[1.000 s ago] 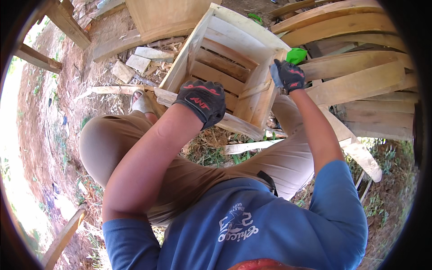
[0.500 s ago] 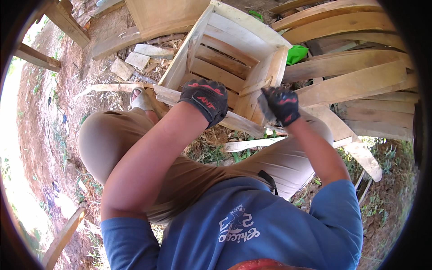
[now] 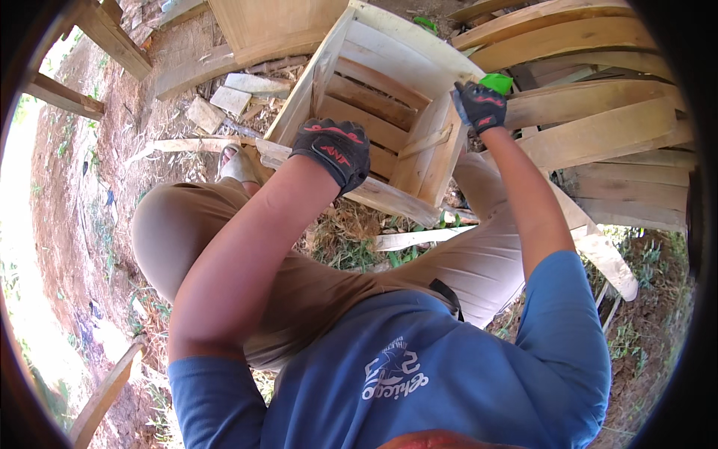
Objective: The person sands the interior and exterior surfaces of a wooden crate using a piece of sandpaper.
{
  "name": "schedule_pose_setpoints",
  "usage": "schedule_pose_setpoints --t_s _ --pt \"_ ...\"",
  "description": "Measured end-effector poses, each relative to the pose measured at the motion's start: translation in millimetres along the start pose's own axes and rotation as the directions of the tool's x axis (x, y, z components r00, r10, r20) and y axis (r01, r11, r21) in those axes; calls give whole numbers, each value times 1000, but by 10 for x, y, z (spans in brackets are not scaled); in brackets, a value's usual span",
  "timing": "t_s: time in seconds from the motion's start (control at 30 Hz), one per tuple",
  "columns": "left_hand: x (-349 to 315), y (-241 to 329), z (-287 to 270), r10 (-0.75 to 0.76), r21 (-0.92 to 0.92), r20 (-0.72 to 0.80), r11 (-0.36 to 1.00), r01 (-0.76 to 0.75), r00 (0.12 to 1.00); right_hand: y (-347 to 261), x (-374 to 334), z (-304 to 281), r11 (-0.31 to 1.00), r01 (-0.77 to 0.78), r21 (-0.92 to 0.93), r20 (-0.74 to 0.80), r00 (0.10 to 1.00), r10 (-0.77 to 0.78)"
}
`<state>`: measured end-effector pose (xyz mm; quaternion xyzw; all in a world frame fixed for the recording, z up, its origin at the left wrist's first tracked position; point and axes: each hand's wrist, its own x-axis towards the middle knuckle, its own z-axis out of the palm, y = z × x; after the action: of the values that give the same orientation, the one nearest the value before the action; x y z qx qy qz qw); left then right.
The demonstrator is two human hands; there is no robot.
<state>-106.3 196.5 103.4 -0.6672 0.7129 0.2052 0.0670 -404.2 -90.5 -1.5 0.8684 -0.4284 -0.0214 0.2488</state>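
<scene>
A slatted wooden crate [image 3: 441,161] lies with its open side up in front of my knees. My left hand [image 3: 331,153], in a black glove with red marks, is closed in a fist over the crate's near left edge. Its fingertips are turned away, so what they hold, if anything, is hidden. At the crate's far right corner is my right hand [image 3: 481,106], gloved alike, with its fingers curled in beside the rim. I cannot make out what is in them. Just behind it sits a bright green thing [image 3: 495,83], partly covered by the hand.
Curved-looking wooden boards [image 3: 583,105] are stacked to the right. A wide wooden panel [image 3: 277,26] stands beyond the crate. Scrap wood pieces [image 3: 230,99] lie on the dirt at its left. A thin strip of wood [image 3: 422,238] lies between my legs, and another stick [image 3: 108,393] is at lower left.
My right hand has moved away from me, from the crate's near right side to its far right corner by the green thing. My left fist has shifted slightly left and away from me.
</scene>
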Motion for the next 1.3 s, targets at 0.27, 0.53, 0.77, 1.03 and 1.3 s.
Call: schedule_pose_setpoints --t_s 0.27,0.53,0.77,1.03,1.3 --pt "-67 -2 -24 21 -32 -58 999 -22 998 -589 -889 -604 996 82 24 -26 996 -82" --pt "-47 -30 79 49 -56 -67 997 -53 997 -905 -1536 -1144 903 379 204 -94 925 -368" --pt "-11 -8 147 50 -42 -47 998 -52 998 -488 -617 -697 958 286 28 -40 958 -285" --pt "31 0 64 68 -40 -39 997 -70 997 141 102 80 994 34 106 34 999 -38" --pt "-33 79 -64 18 0 72 1000 -18 997 -429 -441 -277 978 -168 123 7 986 168"
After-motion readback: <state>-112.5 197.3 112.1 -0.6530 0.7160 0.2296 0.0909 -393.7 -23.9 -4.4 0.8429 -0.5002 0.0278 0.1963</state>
